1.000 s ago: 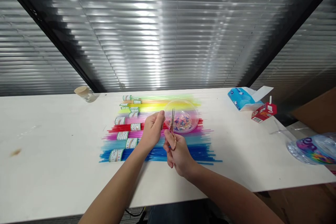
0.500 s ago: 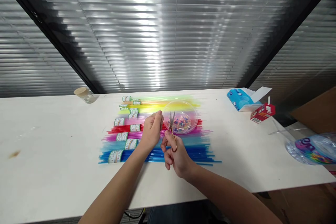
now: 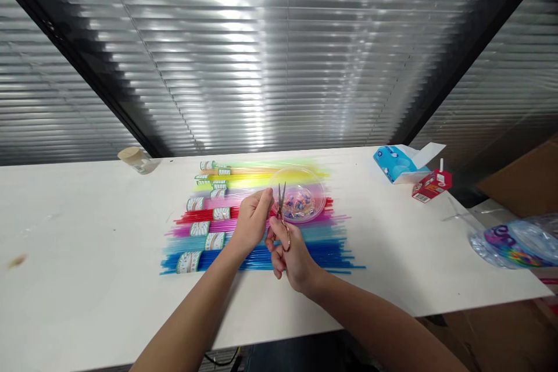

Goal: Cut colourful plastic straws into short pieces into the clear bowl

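A small pair of scissors [image 3: 282, 200] with gold-coloured handles is in my right hand [image 3: 293, 253], fingers through the loops. Its blades point up and stand slightly apart. Close beside the blades, my left hand [image 3: 253, 215] is closed in a pinch; what it holds, if anything, is too small to make out. Behind the scissors stands a clear round bowl [image 3: 320, 186] with small multicoloured pieces [image 3: 300, 204] inside. Bundles of thin coloured plastic sticks lie under both hands, from blue sticks [image 3: 322, 256] in front to yellow sticks [image 3: 253, 177] farther back, with paper bands [image 3: 188, 262] round them.
A jar with a wooden lid [image 3: 136, 158] lies tipped at the back left. To the right are a blue tissue box [image 3: 394, 164], a red drink carton [image 3: 431, 186] and a clear plastic bottle [image 3: 517, 244] near the table's edge. Window blinds [image 3: 261, 70] rise behind the table.
The scissors have come a little closer to my left hand, and their blades stand slightly wider apart. The whole view has shifted slightly.
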The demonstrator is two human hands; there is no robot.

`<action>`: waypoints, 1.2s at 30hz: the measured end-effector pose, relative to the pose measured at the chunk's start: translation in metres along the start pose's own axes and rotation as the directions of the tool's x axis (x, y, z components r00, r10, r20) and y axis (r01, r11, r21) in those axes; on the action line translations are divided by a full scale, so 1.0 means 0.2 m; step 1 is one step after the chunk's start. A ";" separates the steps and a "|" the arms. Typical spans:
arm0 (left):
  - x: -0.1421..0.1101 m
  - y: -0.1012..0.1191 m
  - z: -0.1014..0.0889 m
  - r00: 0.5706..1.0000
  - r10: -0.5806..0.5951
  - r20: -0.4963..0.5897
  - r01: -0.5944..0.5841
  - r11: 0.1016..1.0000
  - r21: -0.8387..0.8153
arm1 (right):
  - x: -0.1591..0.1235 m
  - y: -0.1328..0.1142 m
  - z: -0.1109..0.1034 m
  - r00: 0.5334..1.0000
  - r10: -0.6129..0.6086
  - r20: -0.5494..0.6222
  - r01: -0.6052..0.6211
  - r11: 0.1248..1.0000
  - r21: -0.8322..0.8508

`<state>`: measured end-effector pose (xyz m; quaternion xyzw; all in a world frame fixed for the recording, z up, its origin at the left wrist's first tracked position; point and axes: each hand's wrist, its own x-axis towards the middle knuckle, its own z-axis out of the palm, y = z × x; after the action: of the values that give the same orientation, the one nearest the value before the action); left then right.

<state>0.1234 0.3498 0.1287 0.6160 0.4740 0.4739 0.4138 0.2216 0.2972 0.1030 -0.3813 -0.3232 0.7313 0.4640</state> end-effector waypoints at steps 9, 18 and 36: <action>0.00 0.00 0.01 1.000 0.007 -0.027 -0.006 0.999 0.045 | 0.00 0.04 0.01 1.000 0.013 -0.021 -0.013 1.000 0.008; 0.00 0.00 0.02 0.998 -0.004 -0.057 0.008 0.998 0.069 | 0.01 0.04 0.02 0.997 0.044 -0.067 -0.043 0.999 0.013; -0.04 0.01 0.03 0.997 -0.064 -0.030 0.064 0.998 0.004 | -0.01 0.01 0.01 0.999 -0.027 0.024 0.028 0.999 -0.029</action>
<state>0.1281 0.3421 0.1279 0.5943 0.5008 0.4684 0.4202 0.2193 0.2947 0.1023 -0.3750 -0.3446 0.7243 0.4647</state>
